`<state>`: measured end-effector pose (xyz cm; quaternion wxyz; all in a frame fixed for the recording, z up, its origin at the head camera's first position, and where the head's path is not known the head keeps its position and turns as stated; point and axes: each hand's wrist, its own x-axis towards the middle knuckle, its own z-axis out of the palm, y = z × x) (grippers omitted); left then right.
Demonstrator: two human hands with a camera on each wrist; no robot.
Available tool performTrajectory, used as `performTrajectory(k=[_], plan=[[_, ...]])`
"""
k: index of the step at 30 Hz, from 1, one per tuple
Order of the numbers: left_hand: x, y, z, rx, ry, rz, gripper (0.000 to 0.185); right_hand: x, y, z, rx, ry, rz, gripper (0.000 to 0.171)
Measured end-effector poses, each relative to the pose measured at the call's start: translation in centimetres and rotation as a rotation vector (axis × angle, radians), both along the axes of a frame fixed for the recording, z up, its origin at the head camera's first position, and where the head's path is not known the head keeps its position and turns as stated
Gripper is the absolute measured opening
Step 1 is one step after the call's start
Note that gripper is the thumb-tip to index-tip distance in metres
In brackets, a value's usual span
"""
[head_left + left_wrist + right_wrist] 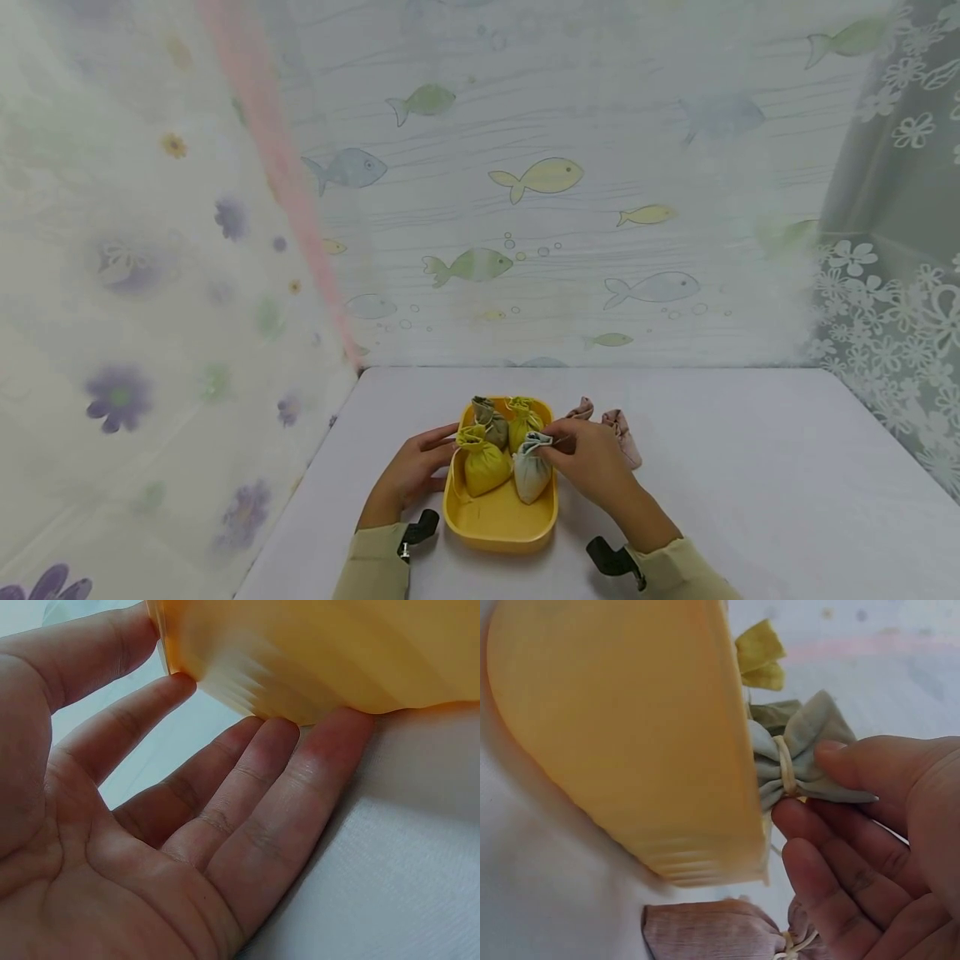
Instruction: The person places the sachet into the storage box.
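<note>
A yellow plastic tray [504, 523] holds several tied cloth pouches. My right hand [600, 467] pinches the gathered top of a pale grey-green drawstring pouch [531, 478] at the tray's right side; the right wrist view shows thumb and fingers on its cloth ruffle [821, 727], just above the cord. To the left of it sits a yellow pouch [486, 472], with an olive pouch [492, 429] and another yellow pouch [522, 429] behind. With fingers extended, my left hand [411, 468] touches the tray's left side, fingertips against its lower wall [315, 660] in the left wrist view.
Two dusty-pink pouches lie on the white table to the right of the tray: one [630, 450] beyond my right hand, the other [581, 408] partly hidden by it. Behind the table hangs a fish-print curtain [555, 275]; a flower-print one [150, 317] is at left.
</note>
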<state>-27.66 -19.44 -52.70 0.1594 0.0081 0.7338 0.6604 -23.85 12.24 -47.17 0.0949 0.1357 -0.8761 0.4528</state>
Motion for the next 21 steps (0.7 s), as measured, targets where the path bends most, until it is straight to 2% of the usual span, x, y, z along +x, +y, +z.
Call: performTrajectory(k=[8,14,21], plan=[[0.0,0.1,0.0,0.007,0.000,0.011,0.071,0.3,0.4,1.1,-0.012,-0.013,0.030,0.020],[0.0,0.1,-0.1,0.011,0.000,0.010,0.071,0.4,1.0,1.9,0.034,-0.013,0.005,0.018],[0.0,0.1,0.0,-0.001,0.003,0.010,0.070,0.5,1.8,2.7,0.012,0.105,-0.013,0.018]])
